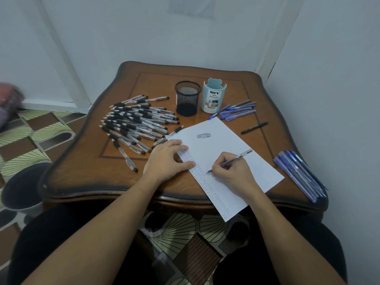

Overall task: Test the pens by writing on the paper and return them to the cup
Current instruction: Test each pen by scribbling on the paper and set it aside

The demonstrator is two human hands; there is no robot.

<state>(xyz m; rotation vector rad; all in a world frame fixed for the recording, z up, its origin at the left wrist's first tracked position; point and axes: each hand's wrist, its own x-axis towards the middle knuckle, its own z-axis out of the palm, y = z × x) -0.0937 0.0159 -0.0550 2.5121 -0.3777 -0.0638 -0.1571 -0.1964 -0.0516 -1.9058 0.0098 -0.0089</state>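
R hand (232,173) fingers (221,162) pinch the pen (239,156) near its tip. The tip touches the paper (236,140) by the rows of marks. L hand (166,159) lies flat on the paper's left edge, fingers spread. Cap (204,136) sits on the paper's far part. Cup (187,98) stands on the desk (86,173) past the paper.

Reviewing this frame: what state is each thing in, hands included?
Paper: marks down its left edge, rest blank.
Pen: uncapped, tip at the paper.
Cap: off, lying on the paper.
Right hand: grips the pen.
Left hand: rests on the paper, holds nothing.
Mesh cup: upright, empty.
Blue cup: upright, inside hidden.
Black-grip pens: loose pile, lying flat.
Blue pens: lying in two groups.
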